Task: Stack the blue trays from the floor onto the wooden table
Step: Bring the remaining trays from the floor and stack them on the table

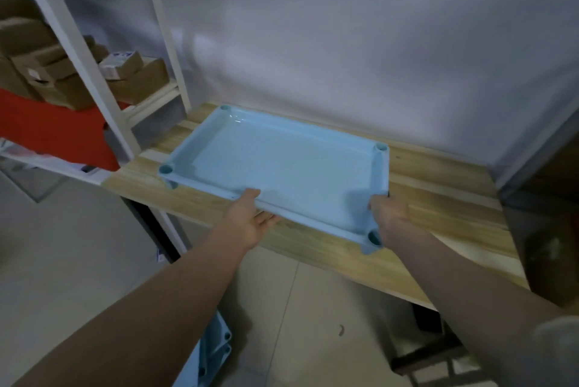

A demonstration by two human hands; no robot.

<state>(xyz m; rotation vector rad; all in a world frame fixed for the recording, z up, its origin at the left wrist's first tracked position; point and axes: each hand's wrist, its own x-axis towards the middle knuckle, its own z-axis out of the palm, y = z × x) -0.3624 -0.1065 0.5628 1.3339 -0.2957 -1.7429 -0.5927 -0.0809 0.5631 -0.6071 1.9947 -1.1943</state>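
Note:
A light blue tray (282,164) with round corner sockets lies over the wooden table (438,198), its near edge slightly tilted. My left hand (250,220) grips the tray's near long rim, thumb on top and fingers beneath. My right hand (388,211) holds the near right side by the corner socket. More blue trays (216,352) lie stacked on the floor at the bottom, partly hidden behind my left forearm.
A white shelf frame (94,73) stands to the left with cardboard boxes (131,73) and a red surface (47,126). A grey wall backs the table. A dark cabinet (545,214) sits at the table's right end. Tiled floor (297,324) lies below.

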